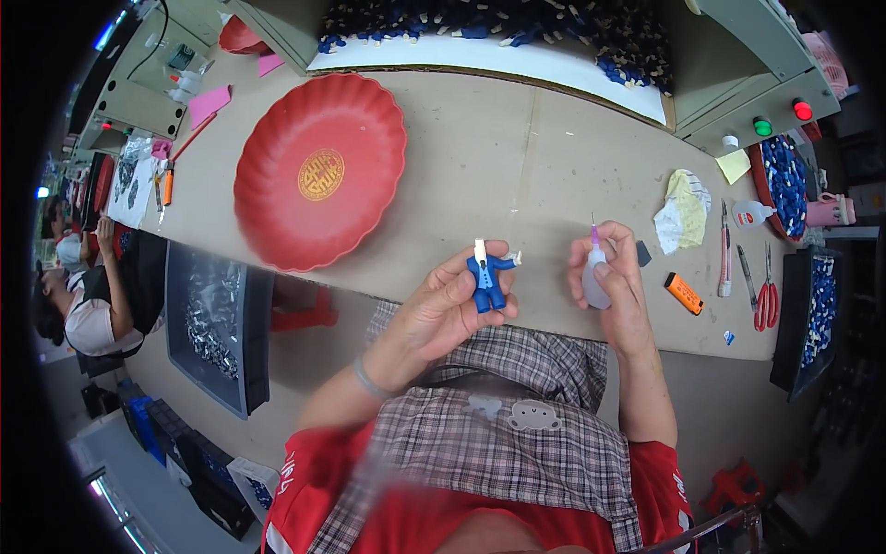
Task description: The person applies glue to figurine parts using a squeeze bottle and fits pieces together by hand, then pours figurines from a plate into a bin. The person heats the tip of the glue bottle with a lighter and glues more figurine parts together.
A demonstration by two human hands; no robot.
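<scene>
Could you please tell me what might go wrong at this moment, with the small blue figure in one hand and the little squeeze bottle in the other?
The left hand pinches the small blue figure by its body, so fluid from the squeeze bottle in the right hand could land on the fingers instead. The bottle's thin pink nozzle points upward, close to the figure; a slip might jab the other hand. Both are held at the table edge, over the checked apron, so drips could fall there.
</scene>
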